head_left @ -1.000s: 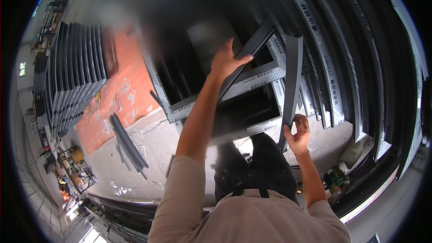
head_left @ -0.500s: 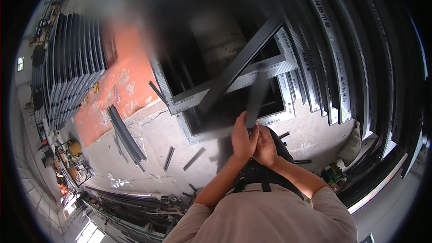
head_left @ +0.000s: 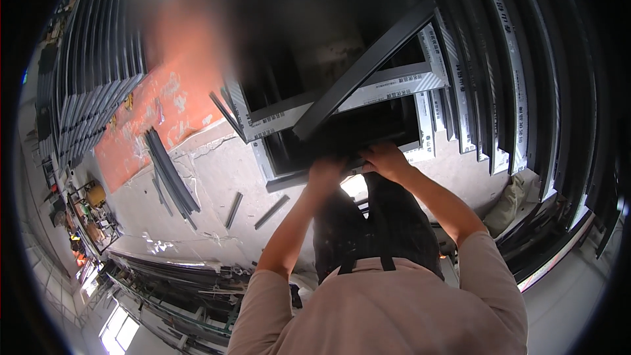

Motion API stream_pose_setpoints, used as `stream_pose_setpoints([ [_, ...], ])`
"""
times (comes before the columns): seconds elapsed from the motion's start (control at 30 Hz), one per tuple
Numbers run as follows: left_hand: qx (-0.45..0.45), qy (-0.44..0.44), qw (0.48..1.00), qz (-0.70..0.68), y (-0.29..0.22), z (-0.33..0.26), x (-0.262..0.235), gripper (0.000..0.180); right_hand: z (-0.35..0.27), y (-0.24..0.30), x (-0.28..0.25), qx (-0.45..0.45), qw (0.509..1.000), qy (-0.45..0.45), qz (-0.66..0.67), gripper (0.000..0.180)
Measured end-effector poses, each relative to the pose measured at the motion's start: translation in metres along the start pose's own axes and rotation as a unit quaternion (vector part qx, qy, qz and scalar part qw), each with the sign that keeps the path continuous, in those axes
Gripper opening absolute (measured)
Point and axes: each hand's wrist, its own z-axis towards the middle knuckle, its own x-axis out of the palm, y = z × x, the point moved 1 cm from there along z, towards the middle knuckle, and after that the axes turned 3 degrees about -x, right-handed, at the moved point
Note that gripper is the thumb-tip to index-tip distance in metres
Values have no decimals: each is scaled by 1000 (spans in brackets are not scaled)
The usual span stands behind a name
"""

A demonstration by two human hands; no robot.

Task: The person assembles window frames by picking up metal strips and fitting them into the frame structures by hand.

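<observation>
A dark grey strip (head_left: 286,182) lies crosswise in front of me, along the near edge of a dark window frame (head_left: 355,97) with printed white film on its bars. My left hand (head_left: 325,175), smeared by motion, is closed round the strip near its middle. Close to the strip's right end, my right hand (head_left: 388,160) has its fingers curled down on it; the fingertips are hidden. A wider dark bar (head_left: 368,69) rests slanted across the frame.
Tall dark profiles (head_left: 516,92) lean in rows at the right. More stacked profiles (head_left: 98,72) stand at the far left beside an orange floor patch (head_left: 148,125). Loose dark strips (head_left: 169,174) lie on the pale floor. A cloth sack (head_left: 507,207) sits at the right.
The strip has swung from upright to crosswise, low at the frame's near edge. My hands, together before, have moved apart along it. The view has shifted a little.
</observation>
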Motion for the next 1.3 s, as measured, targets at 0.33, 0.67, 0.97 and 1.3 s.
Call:
stream_pose_setpoints([
  [0.33, -130, 11, 989, 67, 26, -14, -21, 42, 21, -22, 23, 26, 993, 75, 93, 33],
  [0.67, -152, -67, 986, 20, 58, -30, 18, 35, 25, -23, 9, 35, 990, 131, 46, 36],
  [0.97, -170, 19, 985, -23, 68, -25, 20, 40, 27, -53, 41, 47, 982, 146, 108, 30],
  [1.3, -98, -92, 986, 99, 58, -38, 32, 38, 17, -34, 38, 26, 997, 70, -30, 25],
])
